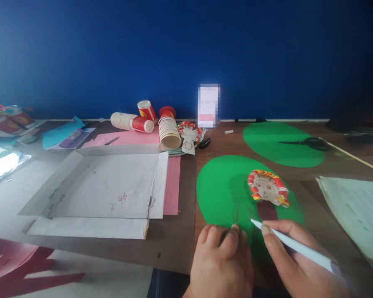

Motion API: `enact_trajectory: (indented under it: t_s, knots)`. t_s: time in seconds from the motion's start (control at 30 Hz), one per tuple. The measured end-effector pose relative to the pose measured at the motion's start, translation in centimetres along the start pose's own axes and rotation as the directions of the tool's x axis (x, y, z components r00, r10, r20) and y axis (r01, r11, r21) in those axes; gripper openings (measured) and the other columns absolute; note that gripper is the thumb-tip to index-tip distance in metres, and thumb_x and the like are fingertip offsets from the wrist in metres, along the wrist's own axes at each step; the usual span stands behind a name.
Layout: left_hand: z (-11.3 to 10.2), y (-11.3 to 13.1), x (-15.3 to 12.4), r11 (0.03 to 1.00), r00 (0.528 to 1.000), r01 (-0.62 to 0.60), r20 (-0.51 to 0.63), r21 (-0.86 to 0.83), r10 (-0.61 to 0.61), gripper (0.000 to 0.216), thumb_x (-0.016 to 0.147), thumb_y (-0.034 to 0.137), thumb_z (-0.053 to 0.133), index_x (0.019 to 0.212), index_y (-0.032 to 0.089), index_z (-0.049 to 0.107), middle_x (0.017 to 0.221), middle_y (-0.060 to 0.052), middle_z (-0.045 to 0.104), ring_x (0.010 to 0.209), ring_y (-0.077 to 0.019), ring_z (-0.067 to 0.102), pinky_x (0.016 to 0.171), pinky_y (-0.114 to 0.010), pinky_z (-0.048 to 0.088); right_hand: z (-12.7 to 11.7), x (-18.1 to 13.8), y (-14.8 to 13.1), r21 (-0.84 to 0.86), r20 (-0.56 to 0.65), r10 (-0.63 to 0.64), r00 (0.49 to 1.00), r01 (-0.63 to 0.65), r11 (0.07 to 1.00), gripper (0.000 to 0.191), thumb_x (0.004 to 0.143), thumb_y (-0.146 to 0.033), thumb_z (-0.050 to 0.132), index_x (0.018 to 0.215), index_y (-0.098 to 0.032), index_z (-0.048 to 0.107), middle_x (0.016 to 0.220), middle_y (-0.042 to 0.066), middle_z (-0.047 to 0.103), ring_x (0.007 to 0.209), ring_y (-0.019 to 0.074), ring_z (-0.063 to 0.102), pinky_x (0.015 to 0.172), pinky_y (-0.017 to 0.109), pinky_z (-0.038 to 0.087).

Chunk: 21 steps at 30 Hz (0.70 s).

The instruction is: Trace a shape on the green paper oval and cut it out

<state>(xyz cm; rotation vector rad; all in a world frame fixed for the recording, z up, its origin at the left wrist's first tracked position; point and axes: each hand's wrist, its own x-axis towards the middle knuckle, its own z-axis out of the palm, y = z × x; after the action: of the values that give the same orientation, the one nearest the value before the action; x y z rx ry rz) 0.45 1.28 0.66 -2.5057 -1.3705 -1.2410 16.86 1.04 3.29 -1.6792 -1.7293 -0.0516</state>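
Two hands of yours are at work on the near green paper [217, 186], which lies on the desk [170, 246]; take its middle as the dial, with twelve o'clock away from you. At seven, your left hand [222, 258] rests on its edge with the fingers bent; you cannot tell whether they pinch anything. At five, your right hand [303, 271] grasps a white pen [294, 244] between thumb and fingers, its tip pointing toward ten, at faint drawn lines on the green. At two o'clock, on the same paper, sits a paper face [269, 188] framed with red and yellow curls, a dark brown patch just below it.

Farther out at one o'clock you have another green paper [264, 145], with black scissors [318, 143] across its right part. A written sheet [357, 215] is at three. At nine lies a shallow white box [112, 182], partly over pink paper [172, 186]. Paper cups [169, 134] lie toward ten, and a black marker [205, 143] at eleven.
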Motion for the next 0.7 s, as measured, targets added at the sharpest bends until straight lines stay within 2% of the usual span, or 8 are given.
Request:
enact_trajectory:
  t_s: [0.7]
  knots:
    - [-0.09, 0.16, -0.07, 1.000, 1.000, 0.011, 0.005, 0.007, -0.011, 0.020, 0.090, 0.020, 0.058, 0.106, 0.020, 0.072, 0.097, -0.003, 0.077, 0.074, -0.0194, 0.066, 0.070, -0.036, 0.056, -0.28, -0.54, 0.22, 0.048, 0.058, 0.039, 0.998, -0.042, 0.998, 0.020, 0.093, -0.037, 0.056, 0.078, -0.027, 0.065, 0.064, -0.003, 0.073, 0.050, 0.0133, 0.070, 0.054, 0.017, 0.055]
